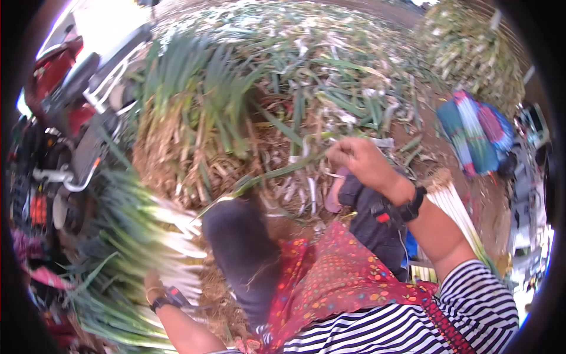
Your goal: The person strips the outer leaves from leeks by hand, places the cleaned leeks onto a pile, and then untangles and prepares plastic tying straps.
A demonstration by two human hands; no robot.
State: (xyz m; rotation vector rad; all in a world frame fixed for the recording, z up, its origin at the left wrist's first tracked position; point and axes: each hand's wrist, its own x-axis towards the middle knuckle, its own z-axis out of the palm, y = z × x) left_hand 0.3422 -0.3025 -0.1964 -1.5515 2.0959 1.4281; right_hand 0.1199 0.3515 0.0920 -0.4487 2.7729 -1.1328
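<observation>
My right hand (358, 158) is raised over my knees, its fingers pinched on one end of a long green onion leaf (277, 171). The leaf stretches leftward past my dark trouser knee. Down at the left, my left hand (154, 284) is at a pile of cleaned green onions (171, 259) with white stems. Its fingers are blurred and partly hidden, so their grip does not show. Ahead of my knees stands a heap of untrimmed green onions (194, 112) with brown, dry outer skins.
Stripped leaves and scraps (348, 65) cover the ground ahead. More green onions (471, 53) are stacked at the back right. A colourful cloth bundle (474, 133) lies at right, near a white-stemmed bunch (454, 206). A red motorbike (56, 76) stands at left.
</observation>
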